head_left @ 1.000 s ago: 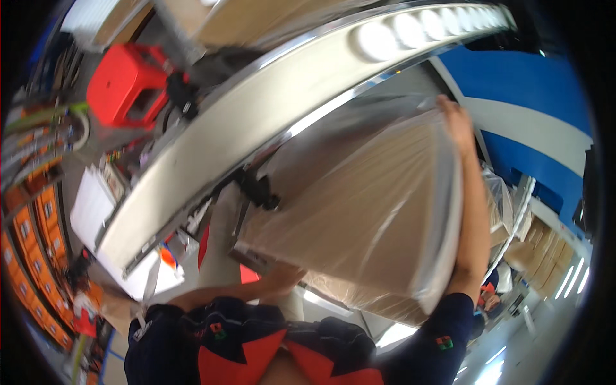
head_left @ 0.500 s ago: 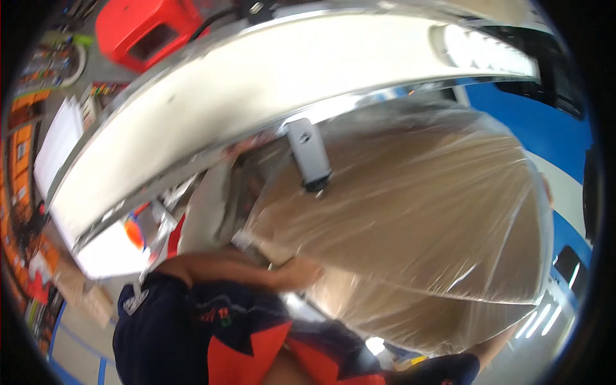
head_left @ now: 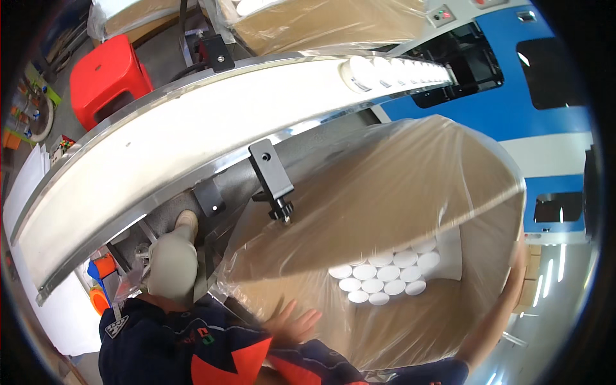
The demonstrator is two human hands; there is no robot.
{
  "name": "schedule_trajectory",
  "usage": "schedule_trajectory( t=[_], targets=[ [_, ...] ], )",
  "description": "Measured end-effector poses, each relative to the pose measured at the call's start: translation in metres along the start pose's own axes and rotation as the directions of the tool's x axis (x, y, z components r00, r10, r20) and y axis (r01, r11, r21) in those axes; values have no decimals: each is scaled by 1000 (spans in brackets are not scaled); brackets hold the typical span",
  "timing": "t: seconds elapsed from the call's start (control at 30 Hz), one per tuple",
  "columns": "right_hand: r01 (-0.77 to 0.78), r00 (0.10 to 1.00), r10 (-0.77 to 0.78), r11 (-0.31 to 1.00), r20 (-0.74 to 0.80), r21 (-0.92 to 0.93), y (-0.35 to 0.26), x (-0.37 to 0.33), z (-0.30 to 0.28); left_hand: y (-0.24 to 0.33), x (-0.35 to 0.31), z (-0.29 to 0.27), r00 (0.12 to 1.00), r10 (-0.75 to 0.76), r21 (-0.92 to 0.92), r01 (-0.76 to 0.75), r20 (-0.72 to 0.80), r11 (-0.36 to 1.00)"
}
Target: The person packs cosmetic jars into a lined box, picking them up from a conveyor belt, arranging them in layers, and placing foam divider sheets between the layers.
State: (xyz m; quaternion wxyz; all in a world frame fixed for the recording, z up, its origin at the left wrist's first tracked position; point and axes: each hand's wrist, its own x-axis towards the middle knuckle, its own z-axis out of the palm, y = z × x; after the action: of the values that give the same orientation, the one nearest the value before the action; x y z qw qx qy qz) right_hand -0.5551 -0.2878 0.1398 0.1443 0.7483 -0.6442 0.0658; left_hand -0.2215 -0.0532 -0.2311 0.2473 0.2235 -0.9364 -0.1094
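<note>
A large brown carton (head_left: pixel 385 192) lined with clear plastic film stands in front of me, beside the belt. Rows of white round-topped pieces (head_left: pixel 387 274) show inside it, like cups or lids. My left hand (head_left: pixel 294 323) rests against the near left side of the carton, on or beside the film, fingers spread and holding nothing. Along the carton's right side my right arm reaches up, and my right hand (head_left: pixel 518 247) is at its outer right edge. The fingers of that hand are hidden, so its grip does not show.
A white conveyor belt (head_left: pixel 192 122) with metal rails curves across, carrying a row of white round pieces (head_left: pixel 398 72) at its far right. A black bracket (head_left: pixel 271 173) juts toward the carton. Beyond are a red stool (head_left: pixel 106 77), another film-lined carton (head_left: pixel 333 25) and a blue-and-white machine (head_left: pixel 462 109).
The view has shifted and sharpened. The carton's opening now shows the white pieces inside. My left hand, blurred and closed-looking before, is lower with its fingers spread.
</note>
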Motion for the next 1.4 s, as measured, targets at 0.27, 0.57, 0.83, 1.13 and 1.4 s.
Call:
schedule_trajectory(
  t=[0.27,0.57,0.83,1.13,1.4],
  targets=[
    [-79,758,77,997,-647,26,-73,-29,-22,-13,20,-57,961,98,-183,-50,259,982],
    [252,954,-293,902,69,350,-285,-307,109,16,-112,-93,788,-490,-587,209,-372,782],
    [185,948,-255,928,190,324,-330,-344,163,-33,-141,-55,662,-439,-13,561,607,828],
    [177,940,-297,842,165,509,-324,-341,150,-23,-126,57,713,-204,-252,478,671,842],
    [144,975,-203,886,90,441,-328,-348,151,-57,-105,22,515,38,-209,279,856,937]
  ],
)
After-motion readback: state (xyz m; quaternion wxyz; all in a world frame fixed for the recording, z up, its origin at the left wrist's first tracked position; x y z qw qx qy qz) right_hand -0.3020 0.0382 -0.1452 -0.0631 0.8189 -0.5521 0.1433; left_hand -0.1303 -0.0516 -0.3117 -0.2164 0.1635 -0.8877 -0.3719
